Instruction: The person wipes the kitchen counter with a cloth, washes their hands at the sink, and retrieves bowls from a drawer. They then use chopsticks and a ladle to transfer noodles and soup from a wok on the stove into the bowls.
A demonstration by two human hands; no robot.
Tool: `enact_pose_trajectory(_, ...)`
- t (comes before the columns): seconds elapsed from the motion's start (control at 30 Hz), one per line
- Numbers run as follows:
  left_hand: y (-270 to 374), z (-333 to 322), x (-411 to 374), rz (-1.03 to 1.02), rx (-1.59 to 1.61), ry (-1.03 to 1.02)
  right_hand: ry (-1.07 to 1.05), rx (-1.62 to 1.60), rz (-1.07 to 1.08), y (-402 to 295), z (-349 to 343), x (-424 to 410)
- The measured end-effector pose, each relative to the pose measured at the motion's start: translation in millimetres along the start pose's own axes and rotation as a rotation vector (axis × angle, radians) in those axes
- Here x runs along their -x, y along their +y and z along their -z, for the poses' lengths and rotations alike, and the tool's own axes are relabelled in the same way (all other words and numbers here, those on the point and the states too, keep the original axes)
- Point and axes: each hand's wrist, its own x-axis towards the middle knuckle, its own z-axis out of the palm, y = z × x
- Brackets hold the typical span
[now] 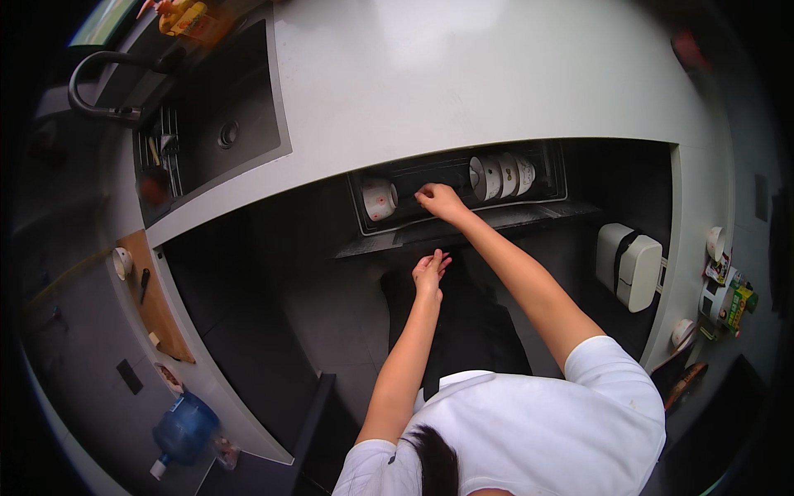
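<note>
My right hand (441,201) is over a pulled-out drawer with a wire rack (406,220) below the counter. Its fingers are curled together, and I see nothing in them. To its left a white bowl with red dots (378,199) lies on its side in the rack. On its right several patterned white bowls (507,177) stand on edge in a row. My left hand (430,271) hangs in front of the drawer's front panel (471,228), fingers somewhat apart and holding nothing visible.
A white countertop (471,80) runs above the drawer. A sink (248,105) with a black faucet (93,111) sits at upper left. A cutting board (164,310) with a knife (144,285) and a blue water jug (186,428) are at left. A white bin (629,266) hangs at right.
</note>
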Motion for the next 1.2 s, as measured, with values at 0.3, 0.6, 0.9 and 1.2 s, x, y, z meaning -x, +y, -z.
enact_pose_trajectory(0.3, -20.4, 9.9, 11.3, -0.090, 0.264, 0.017, -0.118, 0.382, -0.532, -45.0, -144.7, -64.8)
enact_pose_trajectory(0.6, -14.2, 11.3, 16.2, -0.067, 0.059, 0.058, -0.035, 0.347, -0.373, -27.3, -137.8, -69.2)
enact_pose_trajectory(0.9, -16.0, 5.6, 5.5, -0.103, 0.078, 0.091, 0.113, 0.598, 0.304, -77.2, -17.4, 41.3)
enact_pose_trajectory(1.2, 2.4, -17.8, -53.5, -0.267, 0.667, -0.515, -0.250, -1.119, -0.038, -99.8, 149.3, 206.0)
